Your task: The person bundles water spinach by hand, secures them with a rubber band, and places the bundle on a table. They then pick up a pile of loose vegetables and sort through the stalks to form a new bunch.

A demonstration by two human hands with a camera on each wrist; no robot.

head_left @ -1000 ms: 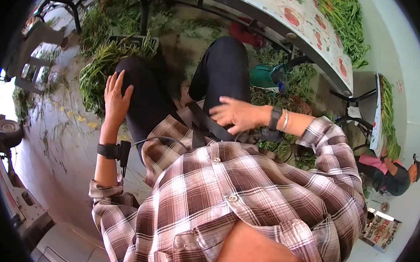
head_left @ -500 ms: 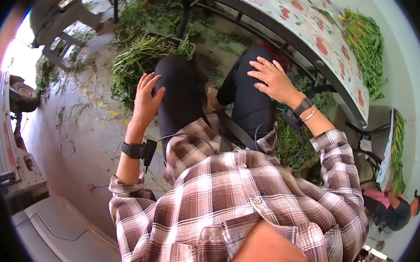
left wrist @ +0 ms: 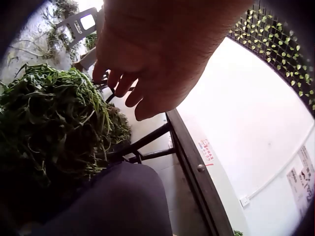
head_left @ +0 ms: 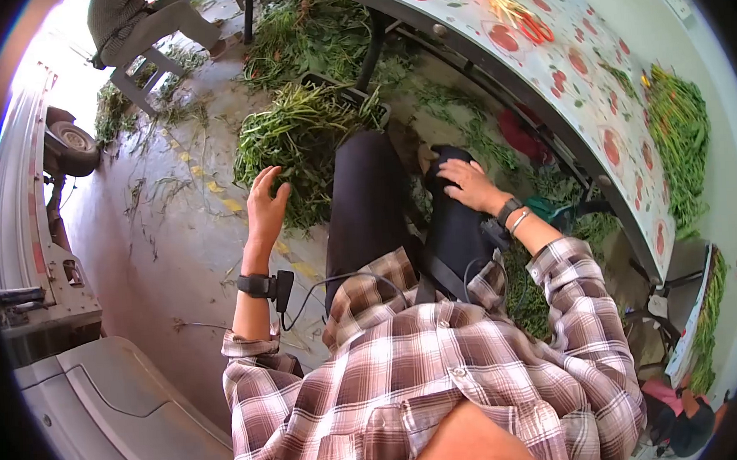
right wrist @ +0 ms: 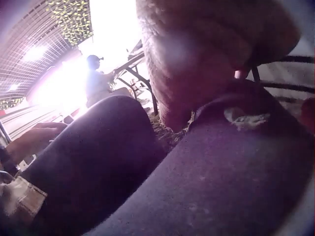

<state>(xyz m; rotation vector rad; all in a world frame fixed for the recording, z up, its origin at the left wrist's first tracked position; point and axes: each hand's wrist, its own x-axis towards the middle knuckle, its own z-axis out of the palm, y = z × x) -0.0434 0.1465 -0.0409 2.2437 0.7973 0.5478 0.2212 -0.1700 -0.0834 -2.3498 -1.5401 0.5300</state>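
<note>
My left hand (head_left: 266,209) is held out beside the left thigh, fingers straight and holding nothing. In the head view it overlaps the edge of a heap of cut leafy greens (head_left: 296,130). The left wrist view shows the same hand (left wrist: 147,59) with fingers spread, above and to the right of the greens (left wrist: 54,123). At the right knee is my right hand (head_left: 472,184), its fingers loosely extended over the dark trousers (head_left: 365,197). In the right wrist view that hand (right wrist: 192,59) stands close over the trouser leg, its fingertips partly hidden.
A table (head_left: 598,85) with a fruit-patterned cover stands at the right, bearing red-handled scissors (head_left: 533,28) and a bundle of greens (head_left: 679,147). More greens (head_left: 312,37) lie on the floor (head_left: 149,250). A person (head_left: 154,29) sits at the upper left; a vehicle wheel (head_left: 72,148) stands left.
The right hand has gone from the lap to the right knee. My left hand has come away from the left knee, to its outer side. The head view has shifted, bringing the scissors into sight.
</note>
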